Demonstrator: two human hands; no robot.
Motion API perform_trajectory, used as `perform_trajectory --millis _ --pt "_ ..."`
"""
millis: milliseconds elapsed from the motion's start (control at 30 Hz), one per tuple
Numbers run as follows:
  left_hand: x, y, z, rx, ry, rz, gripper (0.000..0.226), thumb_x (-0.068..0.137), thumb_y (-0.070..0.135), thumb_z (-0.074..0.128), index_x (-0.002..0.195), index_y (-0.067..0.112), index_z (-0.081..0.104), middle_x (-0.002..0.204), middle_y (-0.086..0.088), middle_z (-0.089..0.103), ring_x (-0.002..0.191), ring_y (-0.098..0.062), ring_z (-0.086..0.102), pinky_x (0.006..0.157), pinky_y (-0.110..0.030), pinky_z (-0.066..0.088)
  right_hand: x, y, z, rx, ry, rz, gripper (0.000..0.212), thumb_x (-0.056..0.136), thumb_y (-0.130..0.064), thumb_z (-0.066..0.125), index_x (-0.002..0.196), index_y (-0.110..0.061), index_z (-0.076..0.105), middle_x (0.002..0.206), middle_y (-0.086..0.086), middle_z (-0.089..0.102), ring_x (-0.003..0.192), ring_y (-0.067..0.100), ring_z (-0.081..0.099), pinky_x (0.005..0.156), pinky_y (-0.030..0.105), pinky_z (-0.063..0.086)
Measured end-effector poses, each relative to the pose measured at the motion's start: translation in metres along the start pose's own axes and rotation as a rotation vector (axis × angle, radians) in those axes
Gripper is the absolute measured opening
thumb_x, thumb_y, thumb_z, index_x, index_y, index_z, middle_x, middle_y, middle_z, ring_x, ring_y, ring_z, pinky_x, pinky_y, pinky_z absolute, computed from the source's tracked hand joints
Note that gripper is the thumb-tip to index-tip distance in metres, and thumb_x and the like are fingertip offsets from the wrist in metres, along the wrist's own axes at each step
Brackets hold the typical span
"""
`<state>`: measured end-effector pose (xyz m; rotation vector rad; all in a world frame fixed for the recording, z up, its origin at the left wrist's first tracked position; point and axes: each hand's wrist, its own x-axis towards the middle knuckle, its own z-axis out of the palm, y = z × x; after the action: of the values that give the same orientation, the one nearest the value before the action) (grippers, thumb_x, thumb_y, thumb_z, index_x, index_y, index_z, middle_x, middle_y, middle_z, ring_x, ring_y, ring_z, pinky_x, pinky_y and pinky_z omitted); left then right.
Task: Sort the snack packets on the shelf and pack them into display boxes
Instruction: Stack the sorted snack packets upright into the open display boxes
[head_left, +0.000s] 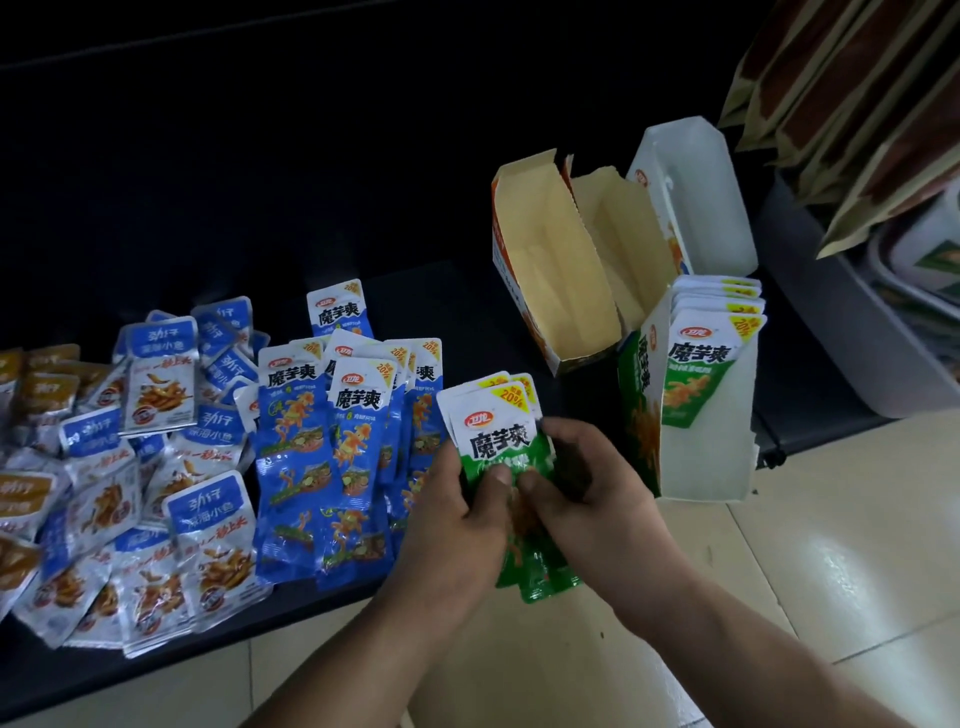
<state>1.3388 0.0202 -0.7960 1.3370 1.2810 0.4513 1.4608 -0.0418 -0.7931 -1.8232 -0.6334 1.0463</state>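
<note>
Glossy plastic packets (cardboard boxes).

Upright green packets; part-filled green box

On the shelf, a heap of fish packets lies at the left, and a second heap of packets lies just right of it. Right of this heap, the left hand and right hand hold a stack of packets together. Behind the hands leans an open box. Just right of it stands a display box with packets upright in it.
</note>
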Motion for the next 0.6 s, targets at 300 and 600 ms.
perform_trajectory --millis 300,600 --pt "-0.015 0.079 0.022 -0.094 -0.152 0.320 0.053 0.106 0.018 0.049 0.146 0.051 0.038 0.141 0.011 0.062 0.132 -0.010 0.058 0.107 -0.028 0.045 -0.030 -0.073 -0.045 0.021 0.004 -0.218 0.057 0.102 0.000 0.048 0.139 -0.043 0.051 0.108 -0.035 0.069 0.104 -0.015 0.062 0.085 0.006 0.046" --pt "0.010 0.142 0.083 0.092 -0.351 0.374 0.059 0.092 0.003 0.073 0.138 0.035 0.053 0.122 0.021 0.072 0.115 0.004 0.066 0.103 -0.033 0.056 -0.005 -0.073 -0.162 0.016 0.188 -0.252 0.078 0.086 0.012 0.068 0.147 -0.034 0.051 0.122 -0.008 0.074 0.113 0.013 0.070 0.095 0.048 0.058"
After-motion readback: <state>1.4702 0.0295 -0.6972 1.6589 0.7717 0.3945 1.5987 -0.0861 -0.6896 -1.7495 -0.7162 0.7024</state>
